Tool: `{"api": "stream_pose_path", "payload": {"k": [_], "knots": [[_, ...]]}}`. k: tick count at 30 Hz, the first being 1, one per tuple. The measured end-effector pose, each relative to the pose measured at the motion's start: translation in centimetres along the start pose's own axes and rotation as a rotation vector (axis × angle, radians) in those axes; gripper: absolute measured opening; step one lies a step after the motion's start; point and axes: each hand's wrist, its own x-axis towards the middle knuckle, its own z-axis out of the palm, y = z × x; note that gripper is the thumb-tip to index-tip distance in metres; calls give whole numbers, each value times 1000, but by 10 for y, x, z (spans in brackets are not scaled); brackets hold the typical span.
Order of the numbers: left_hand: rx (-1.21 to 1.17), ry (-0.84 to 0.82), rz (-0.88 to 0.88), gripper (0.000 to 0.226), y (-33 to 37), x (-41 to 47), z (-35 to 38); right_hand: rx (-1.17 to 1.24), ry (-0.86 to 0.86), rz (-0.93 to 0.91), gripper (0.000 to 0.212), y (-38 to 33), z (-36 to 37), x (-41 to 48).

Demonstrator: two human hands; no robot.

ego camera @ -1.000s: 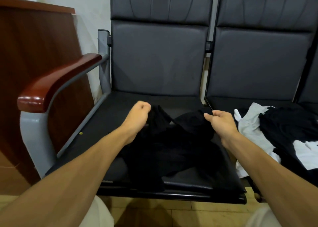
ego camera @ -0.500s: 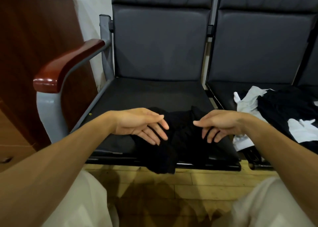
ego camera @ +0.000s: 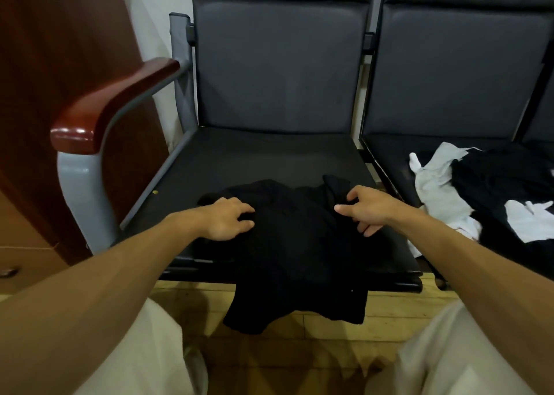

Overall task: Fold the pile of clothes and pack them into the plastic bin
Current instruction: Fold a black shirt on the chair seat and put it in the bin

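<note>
A crumpled black garment (ego camera: pixel 299 244) lies on the front of the left seat (ego camera: pixel 254 160), and its lower part hangs over the seat edge toward the floor. My left hand (ego camera: pixel 227 219) rests on the garment's left side with bent fingers, fingertips on the cloth. My right hand (ego camera: pixel 365 211) hovers at the garment's right side beside a raised fold, with its fingers spread and loosely bent and nothing clearly gripped. A pile of black, grey and white clothes (ego camera: pixel 494 196) sits on the neighbouring seat to the right. No plastic bin is in view.
A wooden armrest (ego camera: pixel 111 106) on a grey metal frame stands to the left of the seat. Beyond it is a brown wooden cabinet (ego camera: pixel 60 50). The seat backs (ego camera: pixel 278 65) rise behind. Wooden floor (ego camera: pixel 299 349) shows between my knees.
Both hands let go of the black garment's top edge, drew back toward me, then settled on the cloth again. The garment now lies nearer the seat front and hangs over its edge.
</note>
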Motion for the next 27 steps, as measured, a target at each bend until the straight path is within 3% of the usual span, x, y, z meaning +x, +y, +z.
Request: {"api": "stream_pose_path", "payload": {"k": [3, 10, 15, 19, 22, 27], "knots": [[-8, -10, -17, 54, 0, 11, 4, 70, -1, -24, 64, -2, 8, 8], [29, 43, -53, 54, -15, 43, 8, 190, 120, -40, 48, -4, 18, 40], [80, 87, -102, 55, -31, 62, 0, 456, 230, -77, 22, -7, 11, 61], [36, 165, -130, 57, -38, 68, -7, 679, 378, -24, 25, -2, 3, 71], [-22, 253, -108, 53, -37, 63, -7, 766, 260, 10, 26, 5, -2, 66], [-85, 419, -126, 31, -33, 43, -12, 648, 117, -70, 29, 7, -3, 49]]}}
